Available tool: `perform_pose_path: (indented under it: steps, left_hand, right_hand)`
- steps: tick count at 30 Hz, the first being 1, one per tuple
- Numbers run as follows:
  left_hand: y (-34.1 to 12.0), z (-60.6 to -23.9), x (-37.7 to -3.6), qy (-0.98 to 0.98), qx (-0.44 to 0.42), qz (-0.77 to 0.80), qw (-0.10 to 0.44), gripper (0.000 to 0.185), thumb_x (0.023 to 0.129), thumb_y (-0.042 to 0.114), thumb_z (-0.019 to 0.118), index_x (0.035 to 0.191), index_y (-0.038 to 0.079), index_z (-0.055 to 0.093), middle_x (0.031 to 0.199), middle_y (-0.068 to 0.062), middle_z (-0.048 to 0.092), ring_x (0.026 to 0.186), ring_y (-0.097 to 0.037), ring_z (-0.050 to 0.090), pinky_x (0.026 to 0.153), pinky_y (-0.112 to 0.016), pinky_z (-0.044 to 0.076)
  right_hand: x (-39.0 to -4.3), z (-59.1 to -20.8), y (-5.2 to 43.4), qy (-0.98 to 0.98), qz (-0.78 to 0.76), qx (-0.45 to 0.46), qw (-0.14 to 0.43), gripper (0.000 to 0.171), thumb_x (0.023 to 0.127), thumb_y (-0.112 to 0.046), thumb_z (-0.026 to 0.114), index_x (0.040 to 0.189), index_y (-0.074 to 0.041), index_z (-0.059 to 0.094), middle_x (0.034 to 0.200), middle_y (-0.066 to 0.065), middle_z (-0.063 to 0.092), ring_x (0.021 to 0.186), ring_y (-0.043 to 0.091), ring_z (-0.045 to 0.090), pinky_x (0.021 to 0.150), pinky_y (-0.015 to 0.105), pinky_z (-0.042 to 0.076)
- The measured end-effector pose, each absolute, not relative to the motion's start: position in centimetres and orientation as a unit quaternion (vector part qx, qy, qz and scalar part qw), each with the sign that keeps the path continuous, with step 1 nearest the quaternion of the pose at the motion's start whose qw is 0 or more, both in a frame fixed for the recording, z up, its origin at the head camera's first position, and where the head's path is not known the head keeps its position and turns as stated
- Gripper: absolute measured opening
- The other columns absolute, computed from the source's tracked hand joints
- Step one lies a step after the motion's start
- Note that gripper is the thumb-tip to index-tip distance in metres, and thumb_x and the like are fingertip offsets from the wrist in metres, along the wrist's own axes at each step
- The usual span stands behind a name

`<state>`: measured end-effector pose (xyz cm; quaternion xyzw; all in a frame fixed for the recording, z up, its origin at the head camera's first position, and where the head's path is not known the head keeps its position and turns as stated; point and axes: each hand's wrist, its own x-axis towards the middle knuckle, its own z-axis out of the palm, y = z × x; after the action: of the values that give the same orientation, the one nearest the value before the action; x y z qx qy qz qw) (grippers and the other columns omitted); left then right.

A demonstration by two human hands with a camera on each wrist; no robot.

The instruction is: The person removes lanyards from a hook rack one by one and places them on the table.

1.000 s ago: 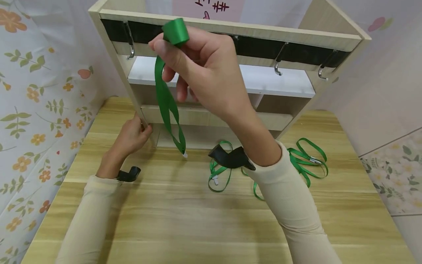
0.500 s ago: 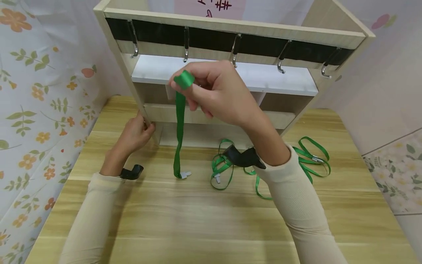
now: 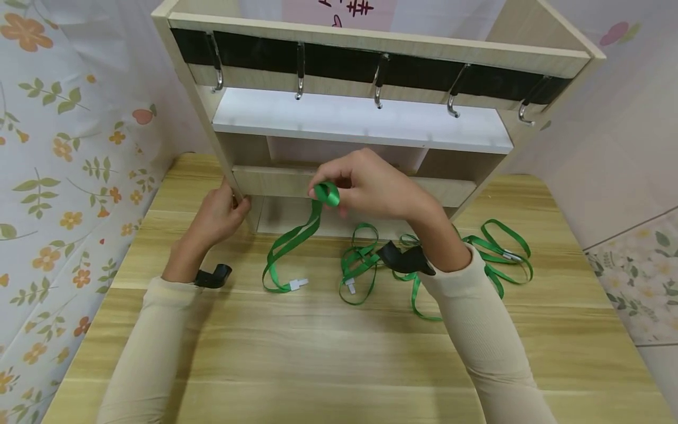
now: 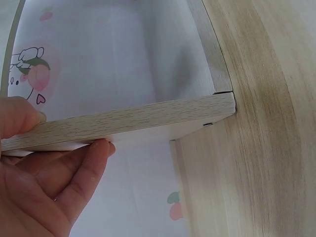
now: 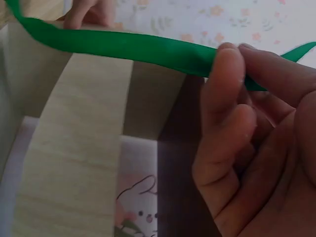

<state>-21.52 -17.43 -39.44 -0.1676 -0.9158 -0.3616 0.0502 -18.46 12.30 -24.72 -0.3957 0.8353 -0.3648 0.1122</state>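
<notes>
In the head view my right hand point(image 3: 373, 182) pinches the looped end of a green lanyard point(image 3: 296, 235) between thumb and forefinger, in front of the shelf's lower part. The lanyard's strap droops to the tabletop, where its white clip point(image 3: 298, 284) lies. The right wrist view shows the green strap point(image 5: 123, 44) passing between the fingertips. My left hand point(image 3: 212, 218) grips the left side panel of the wooden shelf point(image 3: 355, 182) near its base. In the left wrist view, thumb and fingers lie on opposite faces of that panel point(image 4: 133, 116).
Several metal hooks point(image 3: 378, 82) line a black strip point(image 3: 339, 62) across the shelf's top front. More green lanyards point(image 3: 360, 259) lie on the wooden table point(image 3: 339, 359), with another lanyard point(image 3: 503, 256) at the right. A floral cloth point(image 3: 69, 194) covers the left wall.
My right hand has come down from hook height to the lower shelf, carrying the lanyard. Its clip end, hanging free before, now lies on the table. The left hand keeps its hold.
</notes>
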Motion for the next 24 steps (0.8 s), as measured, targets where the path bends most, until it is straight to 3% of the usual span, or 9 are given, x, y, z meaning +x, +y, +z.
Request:
perform_pose_path:
  steps: [4,15,21,24]
  left_hand:
    - [-17.4,-39.4,-21.6,-0.917,-0.164,-0.360,0.049,0.040,0.096,0.007,0.049,0.134,-0.001,0.039,0.097,-0.027,0.066,0.070,-0.029,0.053,0.059,-0.036,0.040]
    - [-17.4,-39.4,-21.7,-0.916,-0.162,-0.364,0.048,0.036,0.097,0.007,0.048,0.131,-0.001,0.040,0.097,-0.024,0.065,0.071,-0.029,0.051,0.061,-0.037,0.040]
    - [-17.4,-39.6,-21.6,-0.916,-0.167,-0.360,0.055,0.036,0.096,0.007,0.049,0.130,-0.002,0.041,0.093,-0.023,0.065,0.070,-0.029,0.051,0.060,-0.037,0.039]
    - [-17.4,-39.6,-21.6,-0.916,-0.169,-0.359,0.059,0.036,0.095,0.006,0.049,0.129,-0.001,0.041,0.090,-0.022,0.064,0.067,-0.028,0.050,0.059,-0.037,0.038]
  right_hand:
    - [-18.6,-25.5,12.8,0.847,-0.330,-0.386,0.157,0.025,0.096,0.003,0.051,0.099,-0.011,0.072,0.080,0.000,0.064,0.062,0.012,0.056,0.063,0.028,0.046]
    - [-19.2,-29.4,11.5,0.783,-0.327,-0.424,0.318,0.015,0.098,-0.007,0.058,0.088,-0.007,0.070,0.076,0.005,0.062,0.068,0.022,0.054,0.062,0.027,0.046]
    - [-19.8,-32.6,10.2,0.757,-0.355,-0.417,0.356,0.014,0.100,-0.012,0.058,0.098,-0.009,0.071,0.080,0.007,0.068,0.070,0.026,0.064,0.068,0.029,0.053]
    - [-20.1,-34.4,9.8,0.757,-0.370,-0.404,0.356,0.017,0.102,-0.010,0.054,0.105,-0.006,0.070,0.081,0.004,0.067,0.068,0.023,0.066,0.061,0.028,0.051]
